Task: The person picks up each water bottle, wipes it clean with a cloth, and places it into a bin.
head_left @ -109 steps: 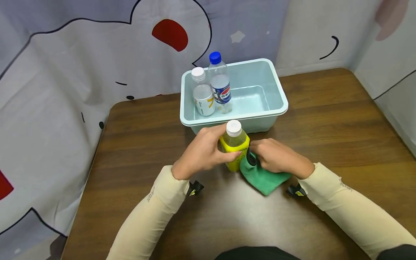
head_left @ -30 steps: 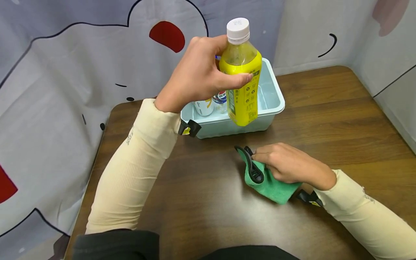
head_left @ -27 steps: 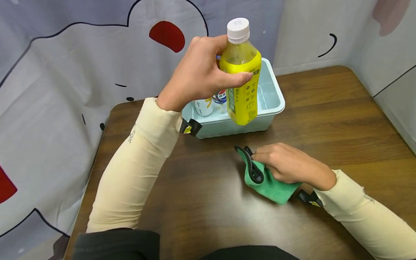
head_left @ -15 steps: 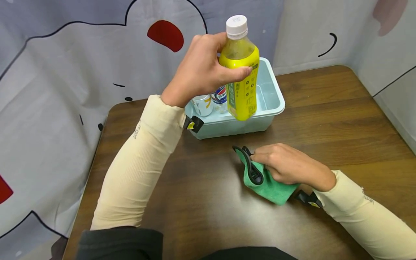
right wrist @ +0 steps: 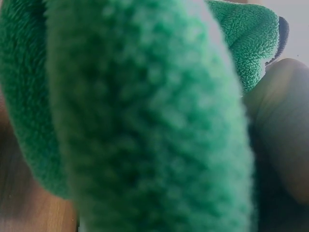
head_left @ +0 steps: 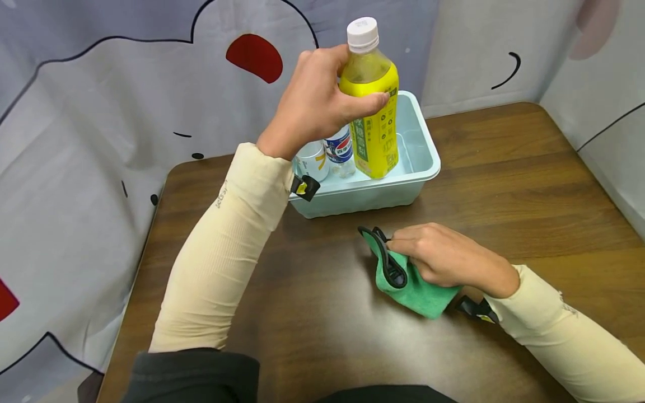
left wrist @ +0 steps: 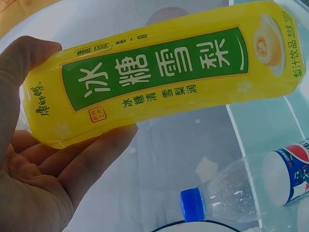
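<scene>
My left hand grips a yellow-labelled drink bottle with a white cap around its upper part. In the head view the bottle stands upright over the light blue plastic basin, its base overlapping the basin's inside. The left wrist view shows the fingers and thumb around the bottle's shoulder, its green label panel facing the camera. Near the table's middle, my right hand holds a folded green cloth with black edging. That cloth fills most of the right wrist view and hides much of the hand.
Inside the basin's left side stand a clear bottle with a Pepsi label and a white-labelled bottle, both partly covered by my left hand. The basin sits at the back of the wooden table, before a printed curtain.
My left hand has lifted the yellow-labelled bottle from the table beside the cloth to over the basin, lately shifting slightly farther back. My right hand has drawn a little right with the cloth.
</scene>
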`<move>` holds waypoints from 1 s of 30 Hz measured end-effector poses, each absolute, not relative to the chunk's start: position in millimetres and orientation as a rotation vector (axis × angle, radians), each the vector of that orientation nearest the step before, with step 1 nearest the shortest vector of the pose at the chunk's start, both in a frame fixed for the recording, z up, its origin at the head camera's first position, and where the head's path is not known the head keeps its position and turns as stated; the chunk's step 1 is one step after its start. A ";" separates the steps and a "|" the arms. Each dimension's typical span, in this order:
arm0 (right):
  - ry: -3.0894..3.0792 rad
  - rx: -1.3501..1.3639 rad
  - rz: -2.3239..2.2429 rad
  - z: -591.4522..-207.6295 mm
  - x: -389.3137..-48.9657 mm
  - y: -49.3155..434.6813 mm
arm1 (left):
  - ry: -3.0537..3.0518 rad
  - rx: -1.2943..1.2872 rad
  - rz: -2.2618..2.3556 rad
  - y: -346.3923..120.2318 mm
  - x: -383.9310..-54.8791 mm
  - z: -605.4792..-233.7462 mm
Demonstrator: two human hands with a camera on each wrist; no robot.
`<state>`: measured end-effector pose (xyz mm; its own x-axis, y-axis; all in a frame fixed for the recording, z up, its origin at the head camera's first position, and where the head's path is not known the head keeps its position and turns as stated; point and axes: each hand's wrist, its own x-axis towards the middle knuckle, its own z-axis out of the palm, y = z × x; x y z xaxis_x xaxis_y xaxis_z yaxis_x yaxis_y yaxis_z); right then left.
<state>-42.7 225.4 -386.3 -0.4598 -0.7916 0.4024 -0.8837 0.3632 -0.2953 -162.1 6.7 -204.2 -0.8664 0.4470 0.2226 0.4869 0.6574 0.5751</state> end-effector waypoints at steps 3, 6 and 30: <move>-2.428 1.514 0.709 -386.3 -42.4 225.0 | -2.820 -0.763 -0.996 7.5 -164.5 -206.4; -2.423 1.517 0.708 -386.3 -42.3 224.9 | -2.833 -0.731 -0.981 8.9 -167.3 -208.9; -2.409 1.522 0.723 -389.3 -39.7 224.4 | -2.848 -0.584 -1.066 21.0 -185.2 -237.9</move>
